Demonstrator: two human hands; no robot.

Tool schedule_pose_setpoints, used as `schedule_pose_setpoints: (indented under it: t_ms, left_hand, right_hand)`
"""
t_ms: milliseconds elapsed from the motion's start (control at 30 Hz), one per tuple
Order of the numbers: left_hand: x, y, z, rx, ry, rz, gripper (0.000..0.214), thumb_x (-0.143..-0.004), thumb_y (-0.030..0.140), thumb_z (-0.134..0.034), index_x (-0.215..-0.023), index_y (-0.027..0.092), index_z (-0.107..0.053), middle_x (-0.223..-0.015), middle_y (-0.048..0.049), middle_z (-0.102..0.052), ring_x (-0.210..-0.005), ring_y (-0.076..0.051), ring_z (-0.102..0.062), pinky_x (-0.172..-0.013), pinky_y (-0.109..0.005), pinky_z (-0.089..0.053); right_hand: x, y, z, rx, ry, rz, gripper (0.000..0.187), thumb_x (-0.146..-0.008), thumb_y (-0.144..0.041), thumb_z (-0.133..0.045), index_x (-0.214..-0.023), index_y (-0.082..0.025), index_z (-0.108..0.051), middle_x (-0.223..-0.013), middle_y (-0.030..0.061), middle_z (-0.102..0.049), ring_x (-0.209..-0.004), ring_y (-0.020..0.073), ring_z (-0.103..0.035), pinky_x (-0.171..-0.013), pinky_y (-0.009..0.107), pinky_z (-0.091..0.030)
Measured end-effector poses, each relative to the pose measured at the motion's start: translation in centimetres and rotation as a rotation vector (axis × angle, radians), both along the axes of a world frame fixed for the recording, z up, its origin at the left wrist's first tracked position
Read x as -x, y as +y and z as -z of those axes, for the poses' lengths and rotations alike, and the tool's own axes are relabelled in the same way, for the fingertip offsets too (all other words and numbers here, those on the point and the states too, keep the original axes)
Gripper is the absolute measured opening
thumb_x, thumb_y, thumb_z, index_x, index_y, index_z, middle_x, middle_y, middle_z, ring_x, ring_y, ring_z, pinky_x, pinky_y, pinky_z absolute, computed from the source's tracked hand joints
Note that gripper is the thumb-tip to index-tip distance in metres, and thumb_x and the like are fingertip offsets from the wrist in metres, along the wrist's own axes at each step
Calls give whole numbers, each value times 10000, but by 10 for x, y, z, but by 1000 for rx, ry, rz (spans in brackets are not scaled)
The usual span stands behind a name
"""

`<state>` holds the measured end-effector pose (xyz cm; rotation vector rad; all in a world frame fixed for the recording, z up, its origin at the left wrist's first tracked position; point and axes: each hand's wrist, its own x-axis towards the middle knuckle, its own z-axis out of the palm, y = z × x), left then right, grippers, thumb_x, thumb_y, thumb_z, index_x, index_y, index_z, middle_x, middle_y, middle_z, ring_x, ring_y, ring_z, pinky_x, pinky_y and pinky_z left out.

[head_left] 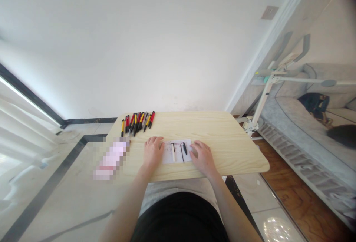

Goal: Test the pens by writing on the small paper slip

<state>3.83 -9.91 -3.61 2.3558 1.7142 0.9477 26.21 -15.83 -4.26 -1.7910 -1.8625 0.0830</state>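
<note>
A small white sheet of paper (167, 157) with dark marks lies near the front of the table. On it rest three slim pieces side by side: a pale pen barrel (174, 153) with a dark end, a thin dark rod like a pen refill (182, 154), and a short black pen part (185, 148). My left hand (152, 152) rests on the table at the sheet's left edge, fingers loosely extended and holding nothing. At the right edge lies my right hand (204, 156), also open, its fingers pointing toward the sheet.
Several red, yellow and black pens (138, 120) lie bunched at the back left of the wooden table (233, 149). A blurred pinkish patch (111, 160) covers the left edge. Behind stands a white wall; to the right are a white metal frame (263, 101) and a grey sofa (294, 119).
</note>
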Motion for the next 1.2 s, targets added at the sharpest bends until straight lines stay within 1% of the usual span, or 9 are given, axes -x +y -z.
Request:
schedule_pose_setpoints:
  t_ms: [67, 233, 367, 600, 1200]
  left_hand:
    - [-1, -6, -2, -15, 3, -1, 227, -812, 244, -450, -1000, 205, -571, -1011, -81, -590, -997, -243, -491, -838, -392, -371]
    - [0, -23, -1, -1, 47, 62, 186, -816, 269, -453, -911, 212, -603, -1030, -79, -580, -1019, -242, -484, -886, -410, -350]
    - [0, -30, 4, -11, 80, 77, 207, -810, 285, -467, -956, 221, -599, -1091, -88, -559, -1091, -252, -447, -952, -438, -305]
    - [1, -33, 10, -19, 120, 81, 225, -802, 273, -476, -995, 234, -585, -1142, -90, -539, -1135, -254, -420, -998, -468, -249]
    - [1, -34, 8, -11, 93, 93, 230, -783, 247, -489, -991, 235, -586, -1133, -87, -543, -1123, -258, -432, -1000, -472, -253]
  right_hand:
    - [0, 0, 0, 0, -3, -2, 257, -774, -269, -523, -1011, -234, -613, -1120, 69, -534, -1055, 222, -457, -930, 381, -318]
    - [-1, 1, 1, -2, -2, -5, 253, -774, -272, -522, -1006, -229, -613, -1125, 66, -529, -1058, 220, -453, -932, 381, -316]
    - [0, 0, 0, 2, 6, -3, 256, -774, -273, -517, -1007, -231, -612, -1128, 70, -529, -1056, 220, -455, -930, 385, -316]
    - [0, 0, 0, -5, 2, -6, 257, -776, -273, -513, -1009, -233, -611, -1125, 69, -530, -1056, 222, -454, -928, 388, -317]
    - [0, 0, 0, 1, 5, -8, 262, -773, -265, -515, -1015, -234, -610, -1125, 68, -533, -1058, 219, -458, -926, 383, -322]
